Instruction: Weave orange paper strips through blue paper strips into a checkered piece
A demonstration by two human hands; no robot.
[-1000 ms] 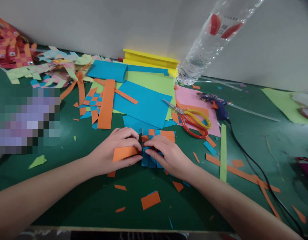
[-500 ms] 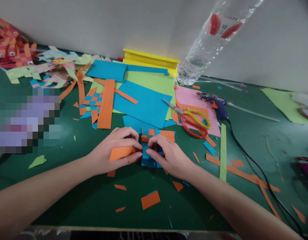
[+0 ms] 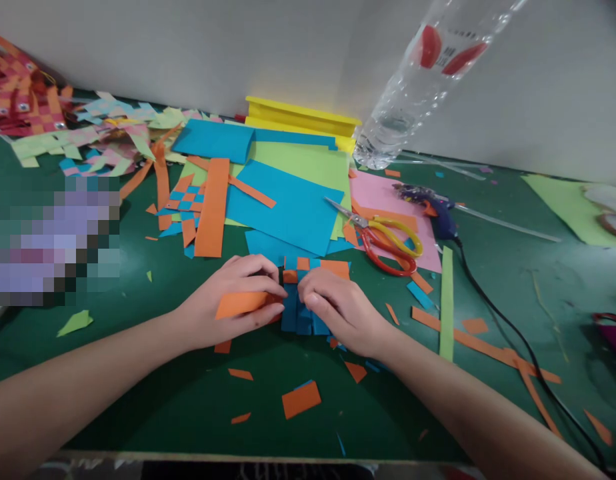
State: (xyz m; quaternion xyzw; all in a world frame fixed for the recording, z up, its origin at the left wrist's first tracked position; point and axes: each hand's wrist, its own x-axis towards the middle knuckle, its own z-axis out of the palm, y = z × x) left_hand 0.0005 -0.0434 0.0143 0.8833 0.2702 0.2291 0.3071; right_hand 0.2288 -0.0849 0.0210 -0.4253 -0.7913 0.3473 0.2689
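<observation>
My left hand point(image 3: 227, 303) pinches an orange paper strip point(image 3: 238, 303) that runs into a small blue and orange woven paper piece point(image 3: 304, 313) lying on the green table point(image 3: 268, 400). My right hand point(image 3: 338, 310) rests on that woven piece with its fingers curled and pressing on the blue strips, right beside the left fingertips. The middle of the weave is hidden under both hands.
Blue, green and pink paper sheets point(image 3: 288, 200) lie behind the hands, with red and yellow scissors point(image 3: 388, 243) and a glue gun point(image 3: 435, 210) with its black cord to the right. A clear plastic bottle point(image 3: 418, 87) stands at the wall. Paper scraps and woven pieces point(image 3: 63, 127) litter the left.
The orange strip in my left hand has slid a little to the left. My right hand has shifted slightly right, so more of the blue strips show between the hands.
</observation>
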